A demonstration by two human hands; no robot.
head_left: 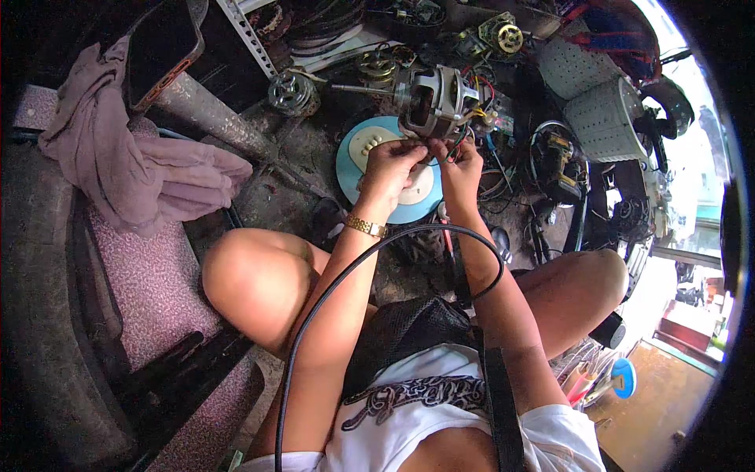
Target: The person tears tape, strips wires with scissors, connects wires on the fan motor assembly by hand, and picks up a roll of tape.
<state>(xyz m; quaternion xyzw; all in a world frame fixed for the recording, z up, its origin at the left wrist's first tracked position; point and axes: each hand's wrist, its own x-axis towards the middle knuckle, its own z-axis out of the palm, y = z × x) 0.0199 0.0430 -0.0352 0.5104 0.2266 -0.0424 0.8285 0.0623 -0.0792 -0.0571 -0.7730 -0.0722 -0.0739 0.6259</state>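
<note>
An electric fan motor [436, 102] with a silver housing and a long shaft sits in front of me, its shaft pointing left. Red, yellow and green wires [476, 112] come out of its right side. Just below the motor, my left hand [391, 169] is closed in a pinch on a thin wire. Close beside it, my right hand [462, 167] pinches the wire too, with a green strand near its fingers. The fingertips almost meet, and the exact point of grip is partly hidden. Under both hands lies a round light-blue and cream fan base [355, 189].
A yellow-black cordless drill [560, 157] lies at the right. Other motor parts [294, 93] stand at the back left, another motor [503, 38] further back. A perforated white basket [602, 118] is at the right. A greyish-pink cloth [118, 157] hangs at the left.
</note>
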